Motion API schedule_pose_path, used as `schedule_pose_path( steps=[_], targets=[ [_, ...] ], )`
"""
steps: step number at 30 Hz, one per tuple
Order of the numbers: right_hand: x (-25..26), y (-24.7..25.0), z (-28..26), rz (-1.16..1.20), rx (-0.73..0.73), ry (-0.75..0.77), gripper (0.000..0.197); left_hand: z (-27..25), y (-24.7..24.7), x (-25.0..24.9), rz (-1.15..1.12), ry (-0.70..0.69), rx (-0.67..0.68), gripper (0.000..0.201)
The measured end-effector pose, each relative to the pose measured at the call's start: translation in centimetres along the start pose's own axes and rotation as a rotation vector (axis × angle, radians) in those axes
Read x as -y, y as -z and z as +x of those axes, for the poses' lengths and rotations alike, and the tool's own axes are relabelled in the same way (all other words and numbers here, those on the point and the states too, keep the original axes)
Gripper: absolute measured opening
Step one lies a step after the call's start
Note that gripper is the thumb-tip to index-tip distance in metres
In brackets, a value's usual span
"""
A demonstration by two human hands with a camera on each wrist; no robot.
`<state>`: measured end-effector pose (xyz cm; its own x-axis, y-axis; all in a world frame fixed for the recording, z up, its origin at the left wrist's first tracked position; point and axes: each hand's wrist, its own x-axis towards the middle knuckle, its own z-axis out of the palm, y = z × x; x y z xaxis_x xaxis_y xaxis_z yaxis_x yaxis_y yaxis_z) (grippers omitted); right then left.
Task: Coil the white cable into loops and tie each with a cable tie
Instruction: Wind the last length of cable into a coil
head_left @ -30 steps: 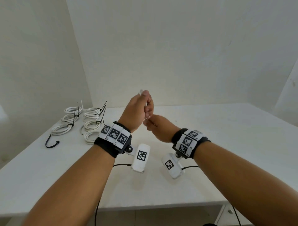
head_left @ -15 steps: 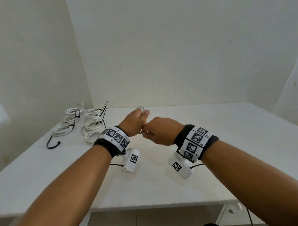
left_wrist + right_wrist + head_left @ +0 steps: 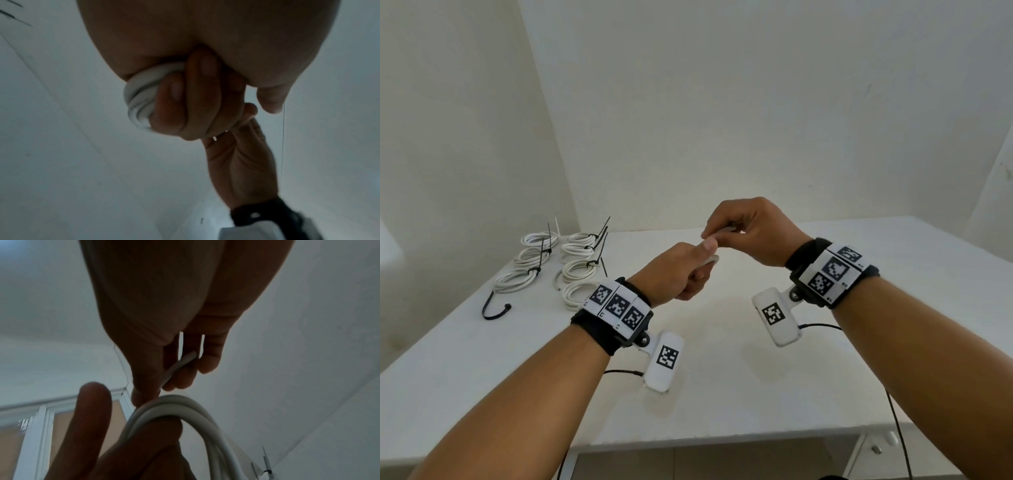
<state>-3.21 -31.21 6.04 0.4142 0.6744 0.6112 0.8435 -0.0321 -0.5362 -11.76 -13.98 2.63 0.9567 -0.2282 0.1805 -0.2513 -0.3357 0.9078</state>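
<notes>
White cable (image 3: 180,412), wound into small loops, is clamped by the curled fingers (image 3: 185,100) of the left hand (image 3: 681,270), evidently to keep the turns from springing apart. Above it, the right hand (image 3: 753,233) pinches the free cable end (image 3: 180,365) between thumb and fingertips, presumably to lay the last turn. Both hands hover over the white table (image 3: 756,394); finished tied coils (image 3: 541,260) lie at its far left, beside a spare black cable tie (image 3: 494,308).

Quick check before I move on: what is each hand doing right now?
Left hand: fingers curled round the coiled white cable.
Right hand: pinches the cable's free end between thumb and fingers.
</notes>
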Motion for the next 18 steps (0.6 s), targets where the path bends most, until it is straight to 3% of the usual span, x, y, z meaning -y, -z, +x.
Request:
schedule_pose_path(
  steps=[5,9,14,18],
  targets=[
    [-0.5,-1.7,-0.7,0.362,-0.177,0.02,0.011,0.1,-0.6,-1.8,-0.221,-0.073,-0.031,0.055],
    [-0.4,-3.8,-2.1,0.469,-0.243,-0.027,0.026,0.2,-0.7,-1.9,-0.42,-0.098,-0.083,0.056],
    [-0.8,-4.2,-2.6,0.385,-0.221,-0.066,0.046,0.3,-0.7,-1.7,-0.53,-0.101,-0.117,0.059],
    [-0.7,-3.9,-2.3,0.185,-0.264,-0.042,0.035,0.6,-0.8,-2.1,-0.518,-0.1,-0.164,0.064]
  ],
)
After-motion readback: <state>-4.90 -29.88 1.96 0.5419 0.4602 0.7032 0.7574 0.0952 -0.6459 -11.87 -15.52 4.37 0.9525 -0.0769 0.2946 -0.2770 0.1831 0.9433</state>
